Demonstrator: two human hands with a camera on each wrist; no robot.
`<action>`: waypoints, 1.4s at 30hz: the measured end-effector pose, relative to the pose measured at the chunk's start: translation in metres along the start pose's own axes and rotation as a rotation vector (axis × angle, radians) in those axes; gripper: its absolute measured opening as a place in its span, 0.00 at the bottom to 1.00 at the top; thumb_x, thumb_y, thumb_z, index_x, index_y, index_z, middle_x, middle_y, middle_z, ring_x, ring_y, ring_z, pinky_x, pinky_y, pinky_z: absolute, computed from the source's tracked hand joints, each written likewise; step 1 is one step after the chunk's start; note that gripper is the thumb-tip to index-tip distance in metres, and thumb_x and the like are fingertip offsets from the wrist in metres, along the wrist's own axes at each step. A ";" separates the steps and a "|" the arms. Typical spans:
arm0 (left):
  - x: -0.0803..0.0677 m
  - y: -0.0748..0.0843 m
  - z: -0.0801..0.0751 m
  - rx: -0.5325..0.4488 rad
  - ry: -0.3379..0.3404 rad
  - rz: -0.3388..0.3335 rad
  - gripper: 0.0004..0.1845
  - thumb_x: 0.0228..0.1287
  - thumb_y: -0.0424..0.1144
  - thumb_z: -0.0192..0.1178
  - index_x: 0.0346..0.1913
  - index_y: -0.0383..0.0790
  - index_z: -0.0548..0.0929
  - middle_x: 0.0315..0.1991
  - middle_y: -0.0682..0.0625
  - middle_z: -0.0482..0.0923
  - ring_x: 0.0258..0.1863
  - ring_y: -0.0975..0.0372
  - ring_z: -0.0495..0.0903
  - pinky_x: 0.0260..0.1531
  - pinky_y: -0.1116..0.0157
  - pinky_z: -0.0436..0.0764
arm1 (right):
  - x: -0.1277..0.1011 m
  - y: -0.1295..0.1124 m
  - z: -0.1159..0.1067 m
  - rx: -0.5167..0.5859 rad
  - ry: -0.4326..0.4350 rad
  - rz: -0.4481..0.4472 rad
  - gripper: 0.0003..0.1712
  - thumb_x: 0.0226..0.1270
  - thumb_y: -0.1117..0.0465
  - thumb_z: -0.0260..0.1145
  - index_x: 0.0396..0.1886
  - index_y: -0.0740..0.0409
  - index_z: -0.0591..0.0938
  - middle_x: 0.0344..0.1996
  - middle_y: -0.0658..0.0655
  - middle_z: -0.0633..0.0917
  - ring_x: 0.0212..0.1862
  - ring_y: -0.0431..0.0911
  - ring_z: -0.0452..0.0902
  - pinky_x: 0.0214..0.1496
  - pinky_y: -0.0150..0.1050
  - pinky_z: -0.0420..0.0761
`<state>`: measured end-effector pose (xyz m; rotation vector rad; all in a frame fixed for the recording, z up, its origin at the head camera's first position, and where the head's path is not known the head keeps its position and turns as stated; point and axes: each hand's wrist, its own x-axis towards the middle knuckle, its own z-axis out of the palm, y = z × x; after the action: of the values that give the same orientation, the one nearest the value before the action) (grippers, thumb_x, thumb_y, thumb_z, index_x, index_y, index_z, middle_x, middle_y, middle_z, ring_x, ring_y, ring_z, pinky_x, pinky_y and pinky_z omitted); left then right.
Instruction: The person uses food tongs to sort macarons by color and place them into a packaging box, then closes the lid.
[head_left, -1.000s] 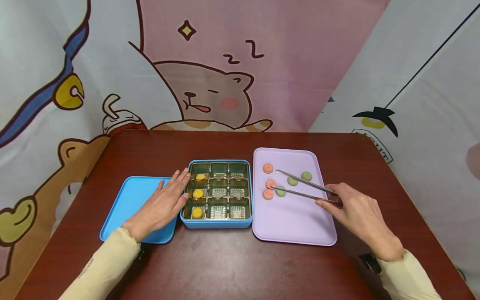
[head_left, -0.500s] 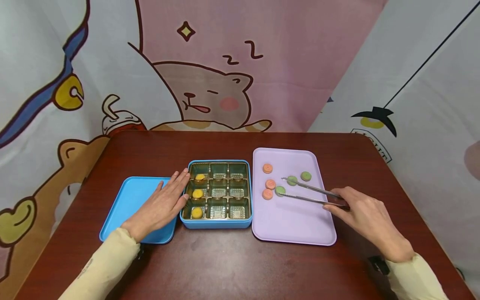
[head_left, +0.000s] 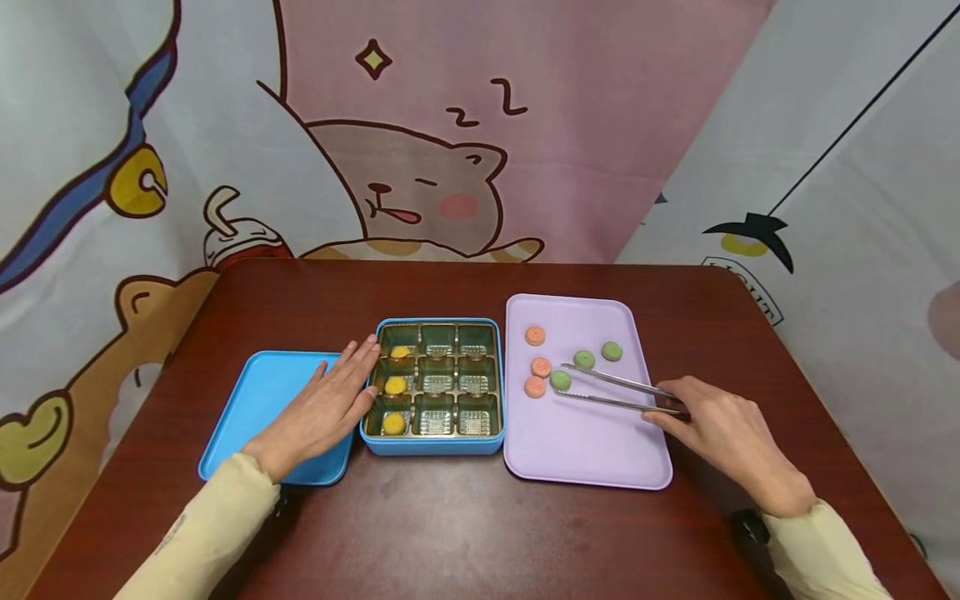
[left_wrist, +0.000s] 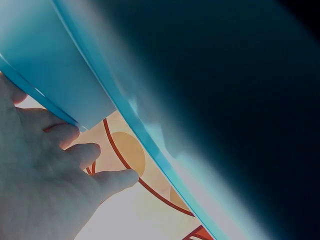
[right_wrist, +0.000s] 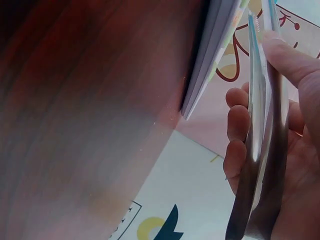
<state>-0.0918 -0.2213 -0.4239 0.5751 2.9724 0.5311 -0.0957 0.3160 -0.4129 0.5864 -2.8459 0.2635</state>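
Note:
My right hand (head_left: 727, 433) grips metal tongs (head_left: 615, 382) over the lilac tray (head_left: 592, 450). The tips of the tongs stand apart, on either side of a green macaron-like piece (head_left: 560, 381). Two more green pieces (head_left: 612, 351) and three orange pieces (head_left: 535, 336) lie on the same tray. With fingers straight, my left hand (head_left: 322, 408) touches the left side of a blue box (head_left: 435, 447). Inside the box is a gold divided insert (head_left: 437, 389); its left column holds three yellow pieces (head_left: 395, 385), one per compartment. In the right wrist view, fingers and thumb wrap the tongs (right_wrist: 260, 165).
A blue lid (head_left: 262, 392) lies flat left of the box, partly under my left forearm and hand. The lilac tray sits close against the box's right side. All stand on a dark red-brown table (head_left: 435, 533), with a printed cartoon cloth (head_left: 585, 125) behind it.
My right hand has drawn back slightly toward the right and nearer me. The tongs' tips have come closer together and now flank the lowest green piece. My left hand stays put.

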 end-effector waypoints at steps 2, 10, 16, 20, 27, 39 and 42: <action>0.000 0.000 0.000 -0.001 0.000 -0.001 0.35 0.85 0.49 0.45 0.84 0.41 0.48 0.85 0.48 0.42 0.82 0.44 0.44 0.72 0.32 0.51 | 0.001 0.000 0.001 -0.005 -0.005 -0.003 0.26 0.52 0.47 0.84 0.44 0.57 0.87 0.31 0.50 0.85 0.25 0.38 0.73 0.21 0.37 0.74; 0.001 0.000 0.001 -0.003 -0.005 -0.005 0.35 0.85 0.50 0.44 0.85 0.41 0.48 0.85 0.48 0.41 0.82 0.44 0.44 0.73 0.32 0.50 | 0.002 -0.002 0.002 -0.005 -0.027 -0.016 0.26 0.52 0.47 0.84 0.43 0.58 0.87 0.29 0.49 0.84 0.24 0.38 0.70 0.21 0.35 0.72; 0.000 0.000 0.001 -0.003 -0.001 -0.001 0.35 0.85 0.49 0.44 0.84 0.41 0.48 0.85 0.48 0.42 0.82 0.44 0.44 0.72 0.32 0.51 | 0.002 -0.002 0.004 -0.019 -0.033 -0.022 0.25 0.53 0.46 0.83 0.42 0.58 0.87 0.28 0.48 0.82 0.23 0.38 0.68 0.21 0.34 0.70; -0.001 0.000 0.000 -0.003 0.000 -0.002 0.35 0.85 0.49 0.45 0.84 0.41 0.48 0.85 0.47 0.42 0.82 0.44 0.44 0.72 0.32 0.51 | 0.002 -0.003 0.005 -0.023 -0.036 -0.019 0.25 0.53 0.47 0.84 0.42 0.58 0.87 0.28 0.48 0.82 0.23 0.38 0.68 0.21 0.34 0.69; -0.001 0.000 0.000 -0.010 -0.002 -0.002 0.35 0.85 0.48 0.45 0.84 0.41 0.48 0.85 0.48 0.42 0.82 0.44 0.44 0.73 0.32 0.50 | 0.002 -0.004 0.006 -0.032 -0.014 -0.034 0.24 0.52 0.48 0.84 0.40 0.58 0.87 0.27 0.47 0.82 0.22 0.38 0.67 0.19 0.33 0.67; 0.000 0.000 0.000 0.000 0.001 -0.001 0.35 0.85 0.49 0.45 0.84 0.41 0.48 0.85 0.48 0.42 0.82 0.45 0.44 0.72 0.32 0.51 | 0.002 -0.005 0.006 -0.040 -0.010 -0.039 0.23 0.52 0.49 0.84 0.41 0.58 0.88 0.29 0.50 0.85 0.22 0.38 0.68 0.19 0.34 0.68; 0.000 0.000 0.001 -0.002 -0.002 -0.002 0.35 0.85 0.49 0.45 0.84 0.41 0.48 0.85 0.48 0.42 0.82 0.45 0.44 0.72 0.32 0.51 | 0.002 -0.004 0.006 -0.041 0.000 -0.047 0.23 0.52 0.49 0.84 0.41 0.58 0.88 0.29 0.49 0.85 0.22 0.38 0.68 0.19 0.34 0.69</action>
<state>-0.0917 -0.2214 -0.4246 0.5714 2.9705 0.5331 -0.0970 0.3100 -0.4177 0.6440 -2.8266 0.1967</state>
